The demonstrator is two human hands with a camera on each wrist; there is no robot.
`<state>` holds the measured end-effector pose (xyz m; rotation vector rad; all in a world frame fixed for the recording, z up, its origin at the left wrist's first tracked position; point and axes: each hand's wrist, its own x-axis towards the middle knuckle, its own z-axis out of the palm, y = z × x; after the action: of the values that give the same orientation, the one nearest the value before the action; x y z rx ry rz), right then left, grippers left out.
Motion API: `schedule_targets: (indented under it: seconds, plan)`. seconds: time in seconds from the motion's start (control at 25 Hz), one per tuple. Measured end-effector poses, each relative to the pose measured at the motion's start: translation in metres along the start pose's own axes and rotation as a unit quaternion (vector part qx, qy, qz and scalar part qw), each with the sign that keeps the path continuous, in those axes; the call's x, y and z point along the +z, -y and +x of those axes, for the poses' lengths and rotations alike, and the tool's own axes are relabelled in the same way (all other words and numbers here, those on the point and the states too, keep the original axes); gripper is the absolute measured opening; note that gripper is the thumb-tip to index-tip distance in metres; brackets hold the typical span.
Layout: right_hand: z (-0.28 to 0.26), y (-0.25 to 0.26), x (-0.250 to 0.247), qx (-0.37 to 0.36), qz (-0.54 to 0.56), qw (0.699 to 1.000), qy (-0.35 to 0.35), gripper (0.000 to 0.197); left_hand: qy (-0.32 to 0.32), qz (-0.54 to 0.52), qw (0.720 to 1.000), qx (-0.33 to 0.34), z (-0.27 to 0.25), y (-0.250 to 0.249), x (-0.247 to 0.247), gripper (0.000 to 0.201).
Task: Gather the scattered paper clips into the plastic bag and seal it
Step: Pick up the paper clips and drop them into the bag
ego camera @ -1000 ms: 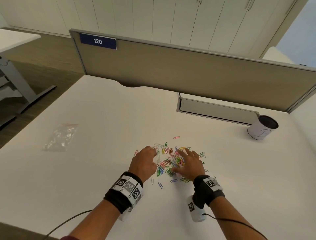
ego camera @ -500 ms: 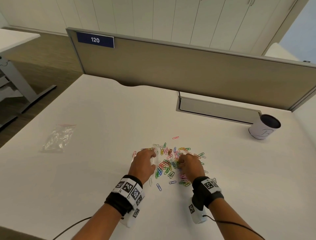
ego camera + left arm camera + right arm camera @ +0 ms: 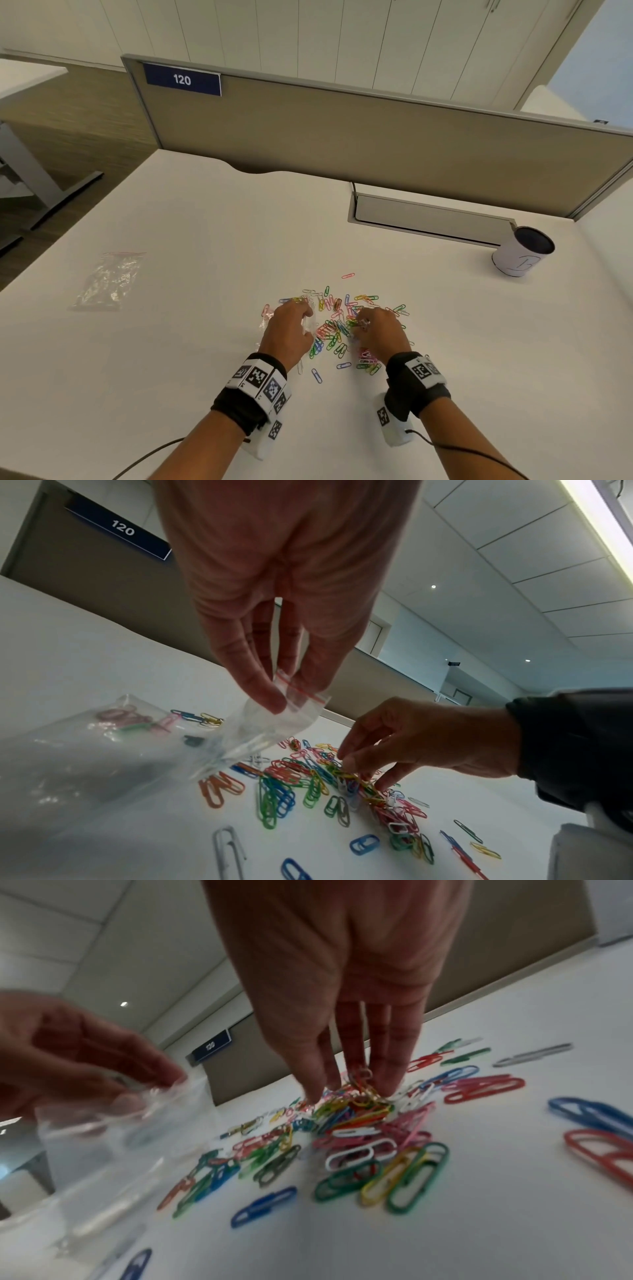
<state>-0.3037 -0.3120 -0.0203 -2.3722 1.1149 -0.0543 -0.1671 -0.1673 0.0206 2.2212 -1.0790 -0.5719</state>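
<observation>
Coloured paper clips (image 3: pixel 337 329) lie in a loose pile on the white desk (image 3: pixel 171 359). My left hand (image 3: pixel 301 320) pinches the red-lined mouth of a clear plastic bag (image 3: pixel 298 696) at the pile's left edge. The bag's body (image 3: pixel 103 756) sags to the desk, and a few clips show through it. My right hand (image 3: pixel 363 325) is on the pile's right side, fingertips drawn together round a bunch of paper clips (image 3: pixel 356 1096). In the left wrist view the right hand (image 3: pixel 363 767) pinches clips just right of the bag's mouth.
A second clear plastic bag (image 3: pixel 109 281) lies far left on the desk. A white cup (image 3: pixel 520 253) stands at the back right beside a grey cable hatch (image 3: pixel 428 217). A partition (image 3: pixel 342 137) closes the desk's far edge. Stray clips (image 3: pixel 317 375) lie near my wrists.
My right hand's fingers, spread flat over the pile a second ago, have curled in and closed on a bunch of clips. My left hand has stayed put with the bag.
</observation>
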Motion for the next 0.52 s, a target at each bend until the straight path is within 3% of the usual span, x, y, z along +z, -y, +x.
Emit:
schedule_targets:
  seconds: [0.08, 0.28, 0.44, 0.52]
  plan:
    - [0.000, 0.003, 0.006, 0.005, -0.024, 0.999, 0.032, 0.033, 0.005, -0.006, 1.000, 0.002, -0.001, -0.002, 0.000, 0.033]
    - [0.004, 0.000, 0.007, -0.010, -0.012, 1.000, -0.012, 0.017, 0.000, -0.009, 1.000, 0.001, -0.001, -0.001, -0.002, 0.032]
    - [0.004, -0.004, -0.008, 0.047, 0.129, 0.988, -0.066, 0.013, -0.003, -0.017, 1.000, -0.004, 0.000, 0.000, -0.005, 0.034]
    - [-0.004, -0.003, -0.019, 0.086, 0.257, 0.959, -0.078, 0.008, -0.004, -0.025, 1.000, -0.004, -0.001, -0.001, -0.006, 0.036]
